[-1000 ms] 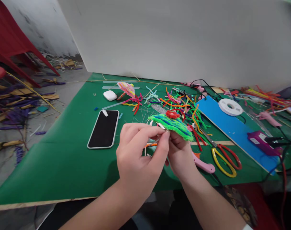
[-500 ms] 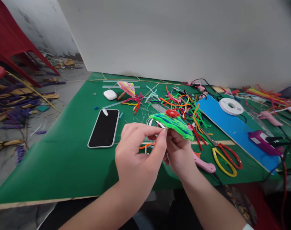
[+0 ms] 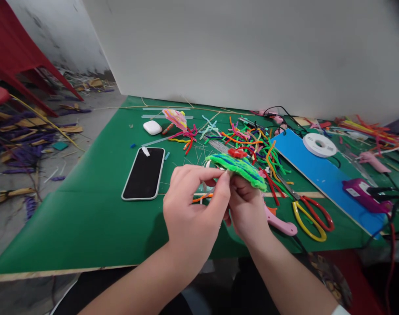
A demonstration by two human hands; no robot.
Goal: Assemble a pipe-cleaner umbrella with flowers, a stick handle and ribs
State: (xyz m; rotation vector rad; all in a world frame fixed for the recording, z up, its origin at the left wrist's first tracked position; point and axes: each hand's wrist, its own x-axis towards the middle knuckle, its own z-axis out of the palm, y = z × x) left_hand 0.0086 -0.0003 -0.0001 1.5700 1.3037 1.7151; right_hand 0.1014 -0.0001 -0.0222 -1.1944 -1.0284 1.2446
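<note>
A green and blue pipe-cleaner piece [image 3: 240, 168], domed like a small canopy with a red pipe-cleaner tuft [image 3: 237, 153] on top, is held tilted above the table. My right hand [image 3: 248, 210] grips it from underneath, its fingers partly hidden by the piece. Thumb and forefinger of my left hand [image 3: 196, 201] are pinched together against its near edge. What lies between those fingertips is too small to make out. Just beyond them a white strip [image 3: 208, 163] curves out beside the piece.
Loose pipe cleaners [image 3: 242, 133] lie heaped behind my hands. Scissors [image 3: 313, 218] and a pink-handled tool [image 3: 283, 225] lie to the right, near a blue board [image 3: 314, 170] with a ribbon spool [image 3: 319, 145]. On the left are a phone [image 3: 143, 175] and a white case [image 3: 152, 127].
My left hand has shifted slightly right, closer to the right hand. The green and blue piece is held almost in the same place; the whole view has moved a little.
</note>
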